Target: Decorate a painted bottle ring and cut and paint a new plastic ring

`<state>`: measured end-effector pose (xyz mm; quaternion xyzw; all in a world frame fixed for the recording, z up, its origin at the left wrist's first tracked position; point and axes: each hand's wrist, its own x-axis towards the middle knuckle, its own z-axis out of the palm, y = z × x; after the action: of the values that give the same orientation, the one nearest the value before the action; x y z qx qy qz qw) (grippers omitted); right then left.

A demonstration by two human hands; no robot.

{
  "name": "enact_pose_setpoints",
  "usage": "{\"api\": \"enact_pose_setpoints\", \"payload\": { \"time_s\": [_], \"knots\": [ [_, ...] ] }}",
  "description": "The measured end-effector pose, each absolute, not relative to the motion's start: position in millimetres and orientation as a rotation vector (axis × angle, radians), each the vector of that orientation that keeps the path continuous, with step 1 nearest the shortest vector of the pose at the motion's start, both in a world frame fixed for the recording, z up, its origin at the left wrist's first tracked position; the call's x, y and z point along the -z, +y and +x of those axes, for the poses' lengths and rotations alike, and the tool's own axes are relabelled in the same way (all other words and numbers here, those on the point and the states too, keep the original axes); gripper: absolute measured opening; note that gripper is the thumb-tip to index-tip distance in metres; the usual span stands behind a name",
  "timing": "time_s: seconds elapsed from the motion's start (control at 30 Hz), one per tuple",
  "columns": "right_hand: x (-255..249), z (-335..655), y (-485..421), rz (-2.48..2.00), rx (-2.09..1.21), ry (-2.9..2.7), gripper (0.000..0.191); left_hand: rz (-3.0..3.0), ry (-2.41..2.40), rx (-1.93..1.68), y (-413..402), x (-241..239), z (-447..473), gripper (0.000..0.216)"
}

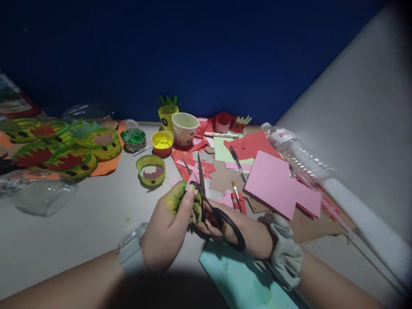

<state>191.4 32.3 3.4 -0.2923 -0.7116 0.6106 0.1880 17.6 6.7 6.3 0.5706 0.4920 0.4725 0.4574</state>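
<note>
My left hand, smeared with green and yellow paint, pinches a small strip of pink paper with a black mark drawn near the thumb. In my right hand is a pair of scissors with black handles. The scissor blades are spread apart and point away from me, around or beside the pink strip; I cannot tell whether they touch it. Both hands meet over the middle of the table, the right one partly behind the left. Just beyond the left hand stands a yellow-green painted ring.
Several painted rings with paper leaves crowd the left. Tubs of green paint and yellow paint stand behind, beside a paper cup. Pink card, a paintbrush and a plastic bottle lie right. Turquoise paper lies in front.
</note>
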Motion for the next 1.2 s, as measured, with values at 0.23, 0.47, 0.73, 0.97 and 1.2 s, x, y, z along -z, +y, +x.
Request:
{"api": "enact_pose_setpoints", "payload": {
  "time_s": [0.23, 0.47, 0.73, 0.97, 1.2],
  "knots": [
    [-9.0, 189.7, 33.4, -0.771, -1.711, -2.022, 0.062, 1.429, 1.236, -1.160, 6.9, -6.7, 17.3, 0.035],
    [-9.3, 189.5, 33.2, -0.782, -1.748, -1.994, 0.062, 1.389, 1.197, -1.169, 7.1, -8.5, 18.8, 0.032],
    [-11.5, 190.5, 32.2, -0.835, -1.749, -1.963, 0.062, 1.408, 1.206, -1.189, 6.6, -5.7, 18.0, 0.032],
    [-10.3, 190.9, 31.6, -0.803, -1.766, -1.963, 0.056, 1.353, 1.160, -1.198, 6.8, -7.6, 19.0, 0.031],
    [-14.0, 188.9, 31.1, -0.870, -1.729, -1.938, 0.052, 1.350, 1.159, -1.243, 5.9, -6.7, 18.3, 0.032]
  ]
}}
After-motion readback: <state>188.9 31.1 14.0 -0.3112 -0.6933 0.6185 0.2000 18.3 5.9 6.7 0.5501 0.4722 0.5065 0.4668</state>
